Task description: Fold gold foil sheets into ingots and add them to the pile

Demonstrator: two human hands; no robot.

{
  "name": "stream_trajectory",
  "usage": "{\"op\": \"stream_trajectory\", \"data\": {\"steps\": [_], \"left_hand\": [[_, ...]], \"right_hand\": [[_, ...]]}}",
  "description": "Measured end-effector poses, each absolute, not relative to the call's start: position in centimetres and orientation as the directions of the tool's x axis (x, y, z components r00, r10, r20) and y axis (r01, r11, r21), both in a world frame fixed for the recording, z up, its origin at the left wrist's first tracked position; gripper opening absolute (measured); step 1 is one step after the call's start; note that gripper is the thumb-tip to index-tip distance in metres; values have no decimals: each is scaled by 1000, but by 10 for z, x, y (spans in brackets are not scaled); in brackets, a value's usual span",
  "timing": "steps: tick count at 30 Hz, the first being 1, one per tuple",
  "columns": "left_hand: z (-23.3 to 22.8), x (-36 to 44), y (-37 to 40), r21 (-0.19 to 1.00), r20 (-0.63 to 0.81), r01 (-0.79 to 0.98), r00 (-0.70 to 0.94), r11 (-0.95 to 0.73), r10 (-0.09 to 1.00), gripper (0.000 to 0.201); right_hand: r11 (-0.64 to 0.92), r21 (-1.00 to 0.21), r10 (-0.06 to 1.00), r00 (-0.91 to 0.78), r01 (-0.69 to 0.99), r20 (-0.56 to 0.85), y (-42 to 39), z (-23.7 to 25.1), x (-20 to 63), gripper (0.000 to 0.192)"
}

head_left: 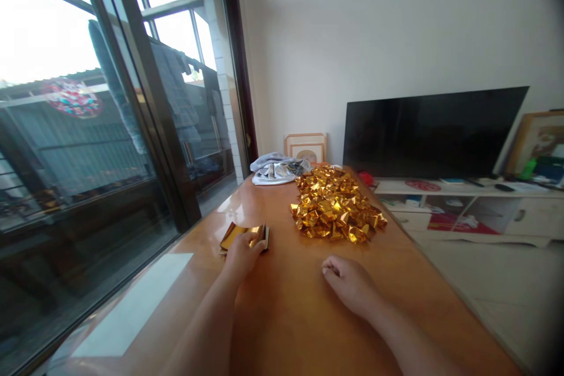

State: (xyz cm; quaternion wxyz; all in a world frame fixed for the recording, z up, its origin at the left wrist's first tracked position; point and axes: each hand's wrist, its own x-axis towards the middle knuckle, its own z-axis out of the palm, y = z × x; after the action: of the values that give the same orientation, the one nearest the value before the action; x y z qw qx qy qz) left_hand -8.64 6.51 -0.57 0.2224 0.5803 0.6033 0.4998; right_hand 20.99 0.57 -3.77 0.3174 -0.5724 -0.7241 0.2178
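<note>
On the wooden table, my left hand (pixel 241 254) lies over a small stack of gold foil paper (pixel 230 236). Its fingers and thumb are closed at the right side of the stack, where a top sheet bends upward. My right hand (pixel 346 277) rests on the table in a loose fist, with nothing showing in it. Just beyond that fist spreads a large heap of folded gold foil pieces (pixel 335 205), apart from both hands.
The wooden table (pixel 282 317) runs beside a glass sliding door (pixel 132 100). A white sheet (pixel 136 302) lies at its left edge. Bundled grey cloth (pixel 277 167) sits at the far end. A television (pixel 432 135) stands on a low white cabinet (pixel 484 217) to the right.
</note>
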Motion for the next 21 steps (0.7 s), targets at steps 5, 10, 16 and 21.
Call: {"op": "stream_trajectory", "data": {"steps": [5,10,16,21], "left_hand": [[-7,-89,66,800,322,579,-192,-157,927,15],[-8,-91,66,734,303,670,-172,-114,937,10],[-11,-93,69,645,310,757,-130,-108,942,18],[-13,-95,70,591,319,799,-108,-109,941,16]], "right_hand": [[245,-683,969,-147,689,199,7,-39,210,15],[263,-686,965,-168,679,203,4,-37,212,17],[273,-678,961,-166,683,219,2,-38,211,17],[275,-678,961,-168,682,221,4,-39,210,17]]}}
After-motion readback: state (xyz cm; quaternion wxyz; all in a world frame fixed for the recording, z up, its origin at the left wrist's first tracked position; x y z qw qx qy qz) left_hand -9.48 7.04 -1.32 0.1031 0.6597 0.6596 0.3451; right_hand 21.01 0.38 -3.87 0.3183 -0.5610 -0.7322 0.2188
